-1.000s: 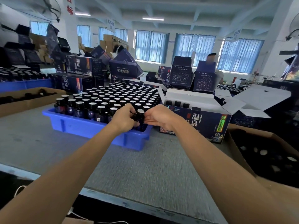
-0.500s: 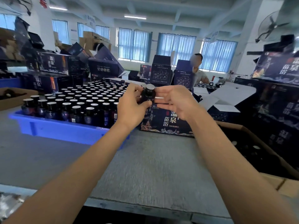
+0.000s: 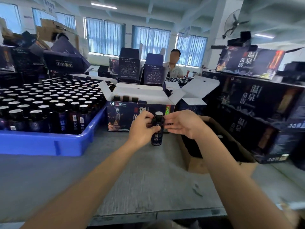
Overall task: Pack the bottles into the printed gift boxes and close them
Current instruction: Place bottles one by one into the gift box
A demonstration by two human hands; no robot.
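A small dark bottle (image 3: 157, 133) with a black cap is held upright above the grey table, just in front of the open printed gift box (image 3: 123, 115). My left hand (image 3: 142, 128) grips its body from the left. My right hand (image 3: 179, 123) pinches the bottle near its neck from the right. Three bottle caps (image 3: 125, 98) show inside the box at its left end, and its white flaps stand open. A blue tray (image 3: 54, 143) on the left holds several rows of the same bottles.
An open brown carton (image 3: 212, 162) with dark contents sits right of my hands. Stacked printed boxes (image 3: 257, 113) rise on the right, more stand at the back and left. A person (image 3: 173, 65) sits behind the far boxes. Bare grey table (image 3: 132, 179) lies near me.
Both hands lifted the bottle out of the blue tray and carried it right, then lowered it in front of the open gift box. The camera turned right.
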